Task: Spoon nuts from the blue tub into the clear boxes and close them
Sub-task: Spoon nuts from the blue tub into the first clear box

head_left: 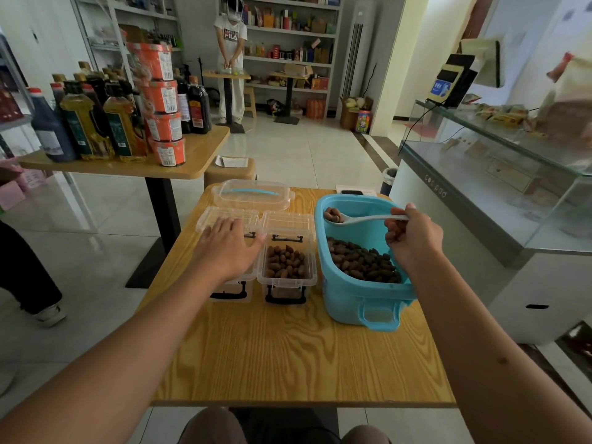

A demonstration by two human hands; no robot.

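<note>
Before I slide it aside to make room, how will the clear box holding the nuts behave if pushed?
The clear box looks like thin plastic, so its walls may flex. Its nuts fill only the lower part, so it is probably light and should slide easily on the smooth wooden table. The open lid behind may swing or catch the neighbouring box.

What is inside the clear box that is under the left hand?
The left hand rests flat over the left clear box, so most of its inside is covered. The right clear box beside it visibly holds brown nuts.
</note>
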